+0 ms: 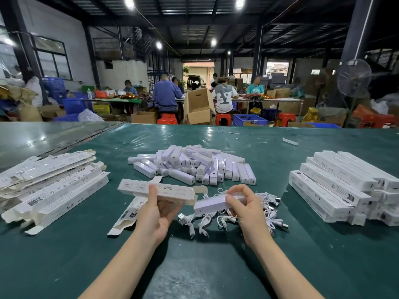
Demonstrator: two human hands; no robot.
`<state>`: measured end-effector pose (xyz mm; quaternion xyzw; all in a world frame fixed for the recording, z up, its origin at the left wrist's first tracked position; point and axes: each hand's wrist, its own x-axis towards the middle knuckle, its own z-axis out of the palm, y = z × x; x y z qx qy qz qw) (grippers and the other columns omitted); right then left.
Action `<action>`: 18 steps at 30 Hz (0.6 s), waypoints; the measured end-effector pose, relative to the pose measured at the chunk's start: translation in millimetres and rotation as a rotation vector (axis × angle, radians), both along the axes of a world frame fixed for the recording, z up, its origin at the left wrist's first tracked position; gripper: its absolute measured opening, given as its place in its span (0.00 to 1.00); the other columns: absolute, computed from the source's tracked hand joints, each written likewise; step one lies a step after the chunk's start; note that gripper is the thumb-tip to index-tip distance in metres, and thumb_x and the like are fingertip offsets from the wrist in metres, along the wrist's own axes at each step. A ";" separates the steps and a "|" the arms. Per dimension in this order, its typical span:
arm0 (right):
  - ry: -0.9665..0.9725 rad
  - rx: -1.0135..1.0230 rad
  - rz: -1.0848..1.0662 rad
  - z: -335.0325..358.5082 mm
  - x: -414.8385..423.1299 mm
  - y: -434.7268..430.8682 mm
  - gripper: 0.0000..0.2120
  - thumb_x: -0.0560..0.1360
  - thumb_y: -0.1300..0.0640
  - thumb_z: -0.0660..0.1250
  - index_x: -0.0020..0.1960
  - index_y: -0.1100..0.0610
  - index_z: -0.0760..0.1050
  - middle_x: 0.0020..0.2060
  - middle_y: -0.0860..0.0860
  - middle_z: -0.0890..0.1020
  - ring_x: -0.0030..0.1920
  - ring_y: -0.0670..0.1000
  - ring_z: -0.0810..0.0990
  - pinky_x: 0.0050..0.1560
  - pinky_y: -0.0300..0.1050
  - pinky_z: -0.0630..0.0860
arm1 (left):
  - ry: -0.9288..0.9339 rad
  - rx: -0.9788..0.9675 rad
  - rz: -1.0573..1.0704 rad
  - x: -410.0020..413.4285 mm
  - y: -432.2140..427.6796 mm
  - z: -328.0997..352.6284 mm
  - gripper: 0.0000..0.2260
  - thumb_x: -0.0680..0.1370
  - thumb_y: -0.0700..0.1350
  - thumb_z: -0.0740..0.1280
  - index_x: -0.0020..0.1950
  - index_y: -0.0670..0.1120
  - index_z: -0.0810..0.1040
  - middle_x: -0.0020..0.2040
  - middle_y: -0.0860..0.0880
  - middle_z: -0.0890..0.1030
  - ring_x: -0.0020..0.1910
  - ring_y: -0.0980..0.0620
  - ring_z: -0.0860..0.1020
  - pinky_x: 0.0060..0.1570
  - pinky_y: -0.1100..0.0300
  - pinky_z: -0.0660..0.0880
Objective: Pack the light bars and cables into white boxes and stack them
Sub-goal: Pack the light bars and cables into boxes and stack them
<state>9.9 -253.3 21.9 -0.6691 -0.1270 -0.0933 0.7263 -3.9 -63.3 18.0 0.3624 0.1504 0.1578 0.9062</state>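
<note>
My left hand (156, 212) grips a long white box (138, 187) with its right end flap open, held level above the green table. My right hand (246, 207) holds a white light bar (212, 205), its left end close to the box's open end. Under the right hand lies a tangle of white USB cables (216, 222). A heap of loose light bars (194, 166) sits just beyond both hands. Another flat box (127, 213) lies on the table below the held one.
Flat unfolded boxes (49, 186) are piled at the left. Packed white boxes (345, 186) are stacked at the right. The green table (194, 266) stretches toward me. People work at tables among cardboard cartons and blue crates in the background.
</note>
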 end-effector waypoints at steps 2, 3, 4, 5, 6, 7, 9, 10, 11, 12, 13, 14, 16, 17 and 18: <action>-0.022 -0.036 -0.014 1.2 -2.5 1.4 0.10 0.73 0.66 0.65 0.39 0.53 0.74 0.27 0.47 0.68 0.23 0.39 0.66 0.25 0.30 0.63 | -0.009 0.014 -0.008 -2.1 -0.4 0.8 0.14 0.80 0.52 0.59 0.49 0.41 0.75 0.34 0.45 0.84 0.32 0.51 0.83 0.26 0.58 0.78; -0.031 -0.048 -0.015 1.7 -3.6 2.2 0.09 0.73 0.66 0.65 0.40 0.53 0.74 0.27 0.47 0.68 0.23 0.39 0.65 0.25 0.30 0.62 | -0.013 0.040 -0.011 -3.0 -0.4 1.1 0.14 0.80 0.52 0.59 0.49 0.41 0.75 0.34 0.45 0.84 0.32 0.51 0.83 0.26 0.58 0.79; -0.037 -0.054 -0.013 1.9 -4.7 2.8 0.09 0.74 0.65 0.65 0.40 0.53 0.74 0.27 0.47 0.67 0.23 0.40 0.64 0.25 0.30 0.62 | -0.016 0.078 -0.010 -3.7 -0.2 1.2 0.14 0.79 0.52 0.60 0.49 0.42 0.75 0.35 0.46 0.84 0.33 0.51 0.83 0.27 0.59 0.79; -0.042 -0.058 -0.012 2.2 -5.8 3.4 0.08 0.74 0.65 0.64 0.41 0.53 0.74 0.27 0.48 0.68 0.24 0.40 0.64 0.25 0.31 0.63 | -0.019 0.120 -0.006 -4.6 -0.3 1.5 0.13 0.79 0.51 0.60 0.49 0.41 0.75 0.35 0.46 0.84 0.34 0.52 0.83 0.27 0.59 0.79; -0.049 -0.060 -0.017 2.5 -6.7 3.8 0.08 0.74 0.65 0.64 0.41 0.53 0.73 0.28 0.48 0.68 0.24 0.40 0.63 0.25 0.31 0.62 | -0.027 0.163 0.001 -5.4 -0.7 1.5 0.13 0.79 0.51 0.60 0.49 0.41 0.75 0.35 0.47 0.85 0.34 0.52 0.83 0.28 0.60 0.79; -0.059 -0.064 -0.028 2.5 -7.1 3.9 0.08 0.74 0.65 0.64 0.41 0.53 0.73 0.28 0.47 0.68 0.24 0.40 0.64 0.25 0.30 0.62 | -0.037 0.206 0.010 -6.1 -1.1 1.4 0.13 0.79 0.50 0.60 0.49 0.41 0.76 0.36 0.47 0.85 0.35 0.53 0.84 0.29 0.61 0.79; -0.080 -0.077 -0.059 3.0 -7.5 3.7 0.08 0.75 0.64 0.64 0.41 0.52 0.73 0.29 0.47 0.69 0.24 0.39 0.66 0.26 0.29 0.62 | -0.052 0.296 0.041 -7.1 -1.8 1.3 0.11 0.79 0.49 0.61 0.49 0.42 0.76 0.36 0.49 0.84 0.35 0.54 0.83 0.30 0.62 0.78; -0.088 -0.078 -0.072 3.3 -7.4 3.5 0.08 0.75 0.64 0.64 0.40 0.52 0.73 0.29 0.46 0.70 0.24 0.38 0.67 0.26 0.29 0.62 | -0.055 0.331 0.058 -7.3 -2.1 1.6 0.10 0.79 0.49 0.61 0.49 0.43 0.76 0.35 0.50 0.84 0.35 0.55 0.83 0.30 0.63 0.78; -0.088 -0.066 -0.081 3.5 -7.1 3.0 0.08 0.75 0.64 0.64 0.40 0.52 0.72 0.29 0.46 0.70 0.25 0.38 0.67 0.27 0.29 0.62 | -0.054 0.353 0.073 -7.5 -2.5 2.1 0.09 0.79 0.48 0.61 0.48 0.43 0.76 0.35 0.51 0.84 0.35 0.55 0.83 0.30 0.63 0.78; -0.078 -0.042 -0.082 3.8 -6.8 2.6 0.08 0.75 0.64 0.64 0.40 0.52 0.72 0.29 0.46 0.70 0.25 0.39 0.66 0.26 0.30 0.62 | -0.053 0.365 0.082 -7.8 -2.7 2.6 0.09 0.79 0.48 0.61 0.47 0.44 0.76 0.35 0.51 0.84 0.34 0.55 0.83 0.29 0.64 0.78; -0.058 -0.006 -0.072 3.8 -6.5 2.1 0.09 0.75 0.64 0.64 0.40 0.52 0.72 0.28 0.46 0.70 0.25 0.40 0.65 0.26 0.31 0.62 | -0.051 0.369 0.087 -8.0 -2.9 3.2 0.09 0.79 0.48 0.62 0.47 0.44 0.76 0.35 0.51 0.84 0.34 0.55 0.83 0.29 0.64 0.78; -0.034 0.038 -0.057 3.9 -6.0 1.7 0.09 0.75 0.64 0.64 0.40 0.53 0.72 0.28 0.48 0.69 0.26 0.43 0.65 0.26 0.32 0.63 | -0.048 0.369 0.091 -8.1 -2.9 3.6 0.09 0.79 0.48 0.62 0.47 0.44 0.76 0.34 0.52 0.84 0.34 0.56 0.83 0.29 0.64 0.78; 0.016 0.132 -0.024 3.6 -4.3 1.9 0.09 0.75 0.66 0.63 0.40 0.54 0.72 0.30 0.49 0.70 0.29 0.46 0.65 0.29 0.33 0.64 | -0.042 0.361 0.097 -8.5 -3.3 3.8 0.08 0.79 0.48 0.62 0.47 0.44 0.76 0.34 0.52 0.84 0.34 0.56 0.83 0.29 0.64 0.78; 0.043 0.182 -0.009 3.1 -3.2 2.5 0.09 0.75 0.67 0.63 0.41 0.54 0.71 0.31 0.50 0.71 0.29 0.46 0.66 0.31 0.34 0.66 | -0.043 0.346 0.096 -8.7 -3.8 3.7 0.08 0.79 0.48 0.62 0.47 0.44 0.76 0.34 0.52 0.84 0.34 0.56 0.83 0.29 0.64 0.78; 0.069 0.229 0.006 2.8 -2.2 3.3 0.10 0.75 0.69 0.62 0.42 0.55 0.71 0.32 0.50 0.71 0.30 0.46 0.66 0.32 0.35 0.67 | -0.045 0.325 0.092 -8.6 -4.5 3.7 0.08 0.79 0.48 0.62 0.47 0.44 0.76 0.35 0.52 0.84 0.34 0.56 0.83 0.29 0.64 0.78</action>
